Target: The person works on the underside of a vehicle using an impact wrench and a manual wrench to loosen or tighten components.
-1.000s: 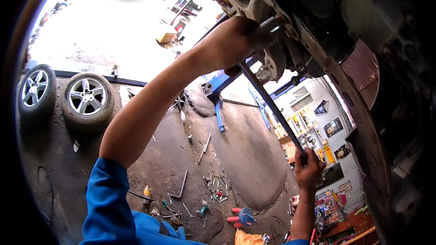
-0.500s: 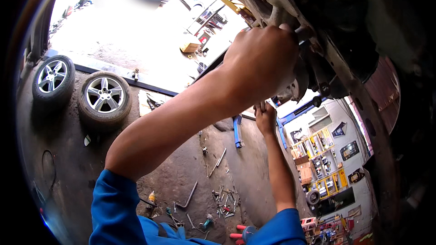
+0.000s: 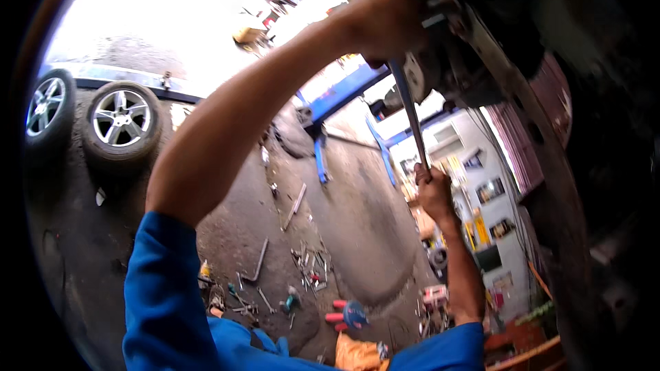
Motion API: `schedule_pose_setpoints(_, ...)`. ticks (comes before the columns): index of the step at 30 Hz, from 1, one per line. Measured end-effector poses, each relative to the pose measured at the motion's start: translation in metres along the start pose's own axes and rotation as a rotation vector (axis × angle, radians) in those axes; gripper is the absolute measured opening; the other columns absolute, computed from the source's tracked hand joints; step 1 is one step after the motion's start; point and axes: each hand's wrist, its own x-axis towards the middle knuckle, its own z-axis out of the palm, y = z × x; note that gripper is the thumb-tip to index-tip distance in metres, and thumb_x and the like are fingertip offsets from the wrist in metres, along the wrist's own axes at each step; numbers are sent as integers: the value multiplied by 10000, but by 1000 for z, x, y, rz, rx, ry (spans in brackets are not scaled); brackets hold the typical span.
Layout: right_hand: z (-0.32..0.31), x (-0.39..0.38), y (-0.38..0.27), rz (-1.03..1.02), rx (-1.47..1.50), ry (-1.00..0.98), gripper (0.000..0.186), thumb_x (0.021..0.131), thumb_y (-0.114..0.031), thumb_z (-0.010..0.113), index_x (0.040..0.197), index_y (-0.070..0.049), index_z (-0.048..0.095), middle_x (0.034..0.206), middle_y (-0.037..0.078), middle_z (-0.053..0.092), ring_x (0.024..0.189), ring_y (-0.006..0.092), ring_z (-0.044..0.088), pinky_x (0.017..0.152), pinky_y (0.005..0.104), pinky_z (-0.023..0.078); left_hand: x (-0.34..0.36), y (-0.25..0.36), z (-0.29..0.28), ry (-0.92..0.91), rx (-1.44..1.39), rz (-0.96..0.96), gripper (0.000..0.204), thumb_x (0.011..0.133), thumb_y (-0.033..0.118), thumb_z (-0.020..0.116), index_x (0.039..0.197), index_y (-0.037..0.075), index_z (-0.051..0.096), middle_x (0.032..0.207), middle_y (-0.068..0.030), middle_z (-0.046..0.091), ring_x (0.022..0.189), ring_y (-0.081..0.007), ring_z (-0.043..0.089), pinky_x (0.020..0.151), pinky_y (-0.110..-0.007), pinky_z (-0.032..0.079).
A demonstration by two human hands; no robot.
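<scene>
My left hand (image 3: 385, 24) is raised overhead, its fingers wrapped around the top end of a long metal wrench (image 3: 411, 113), pressed up against the dark underside of a lifted car (image 3: 522, 69). My right hand (image 3: 434, 192) is clamped in a fist on the lower end of that same wrench, so the bar runs steeply from one hand down to the other. Both blue sleeves (image 3: 165, 302) fill the lower edge. Below, on the stained concrete floor (image 3: 350, 233), loose hand tools (image 3: 306, 268) lie scattered. Farther off, two wheels (image 3: 120, 120) with silver rims lie near a blue lift arm (image 3: 340, 89).
</scene>
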Motion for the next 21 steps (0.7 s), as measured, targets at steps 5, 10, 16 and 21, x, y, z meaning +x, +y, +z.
schedule_pose_setpoints(5, -144, -90, -141, 121, -343, -61, 249, 946, -243, 557, 844, -19, 518, 623, 156, 579, 591, 352, 607, 515, 440, 420, 15, -45, -12, -125, -468, 142, 251, 768, 130, 667, 948, -44, 664, 669, -99, 622, 428, -131, 537, 361, -252, 387)
schedule_pose_setpoints(10, -148, -104, -139, 39, -434, 129, 247, 924, -230, 613, 804, -22, 555, 562, 109, 529, 489, 231, 549, 471, 361, 376, 6, -23, -8, -59, -426, 101, 380, 876, 334, 655, 945, -33, 583, 573, -9, 488, 400, -82, 466, 343, -223, 364)
schedule_pose_setpoints(16, -61, -76, -65, -70, -280, 229, 313, 931, -269, 601, 724, -51, 515, 547, 98, 538, 446, 239, 519, 444, 371, 366, -15, 6, -15, -39, -114, -11, 415, 904, 363, 625, 923, -47, 566, 507, -50, 512, 358, -126, 521, 332, -262, 406)
schedule_pose_setpoints(21, 28, -26, -35, 7, -4, 111, 303, 944, -274, 583, 850, 12, 611, 609, 147, 585, 544, 210, 575, 513, 338, 421, -8, 23, -15, -33, 202, -52, 352, 921, 296, 587, 1036, -36, 582, 576, -130, 579, 424, -201, 583, 405, -323, 481)
